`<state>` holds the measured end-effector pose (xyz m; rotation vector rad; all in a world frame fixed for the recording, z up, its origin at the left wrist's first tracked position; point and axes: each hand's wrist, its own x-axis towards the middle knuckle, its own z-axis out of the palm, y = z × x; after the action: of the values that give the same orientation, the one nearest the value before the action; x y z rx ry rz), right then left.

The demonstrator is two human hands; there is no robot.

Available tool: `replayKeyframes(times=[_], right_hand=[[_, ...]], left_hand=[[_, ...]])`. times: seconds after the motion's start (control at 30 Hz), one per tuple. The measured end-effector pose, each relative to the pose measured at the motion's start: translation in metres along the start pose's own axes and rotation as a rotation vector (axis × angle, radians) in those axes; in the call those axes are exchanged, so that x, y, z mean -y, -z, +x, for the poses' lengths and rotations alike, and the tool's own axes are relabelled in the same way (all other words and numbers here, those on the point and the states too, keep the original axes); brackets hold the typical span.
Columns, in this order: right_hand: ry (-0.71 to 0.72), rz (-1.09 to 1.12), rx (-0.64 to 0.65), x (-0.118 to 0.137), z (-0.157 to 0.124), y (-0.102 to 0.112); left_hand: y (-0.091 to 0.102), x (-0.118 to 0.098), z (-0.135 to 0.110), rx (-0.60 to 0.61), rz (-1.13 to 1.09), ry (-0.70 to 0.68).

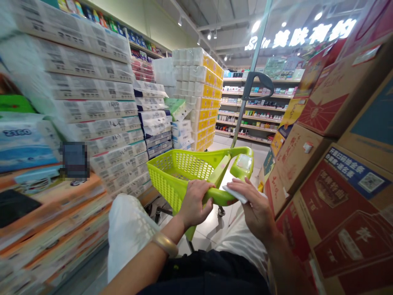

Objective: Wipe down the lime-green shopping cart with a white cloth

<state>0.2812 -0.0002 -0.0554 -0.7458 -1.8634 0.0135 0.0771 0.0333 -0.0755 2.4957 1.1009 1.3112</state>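
Note:
My left hand (195, 203) wraps around the front rim of a lime-green plastic shopping cart basket (166, 186), and a gold-coloured bangle (166, 244) sits on that wrist. My right hand (253, 205) pinches a folded white tissue (235, 192) between its fingers, just above the basket's right rim. A grey metal cart pole (245, 108) with a dark curved handle (259, 84) rises from the far end of the basket.
Tall stacks of plastic-wrapped tissue packs (92, 102) line the narrow aisle on the left. Printed cardboard cartons (331, 184) wall the right side. Toilet-roll stacks (196, 90) stand ahead, with shelves of small goods (251, 108) beyond, above a tiled floor (205, 229).

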Motion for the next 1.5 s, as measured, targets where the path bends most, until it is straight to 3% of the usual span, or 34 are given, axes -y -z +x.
replayKeyframes(times=[0.1,0.27,0.5,0.7,0.93,1.13,1.37,1.5], right_hand=[[-0.024,-0.024,-0.043,0.001,-0.002,-0.001],[0.094,0.009,0.042,0.019,-0.002,-0.013],[-0.017,-0.119,-0.060,0.001,0.000,-0.006],[0.106,-0.031,0.057,0.031,-0.001,-0.024],[-0.041,-0.114,-0.071,0.006,0.001,-0.008],[0.067,-0.037,0.020,0.033,-0.001,-0.025],[-0.044,-0.104,-0.047,0.009,0.002,-0.009],[0.013,-0.052,-0.005,0.020,0.000,-0.015]], left_hand=[[0.001,0.004,-0.003,-0.018,0.021,-0.002],[0.004,0.010,-0.005,-0.030,0.029,0.009],[0.008,0.011,-0.006,-0.070,-0.005,0.064],[0.008,0.010,-0.007,-0.076,-0.003,0.049],[0.010,0.008,-0.006,-0.091,-0.007,0.072],[0.011,0.007,-0.007,-0.089,-0.001,0.078],[0.013,0.004,-0.007,-0.076,-0.031,0.111],[0.013,0.004,-0.006,-0.096,-0.030,0.081]])
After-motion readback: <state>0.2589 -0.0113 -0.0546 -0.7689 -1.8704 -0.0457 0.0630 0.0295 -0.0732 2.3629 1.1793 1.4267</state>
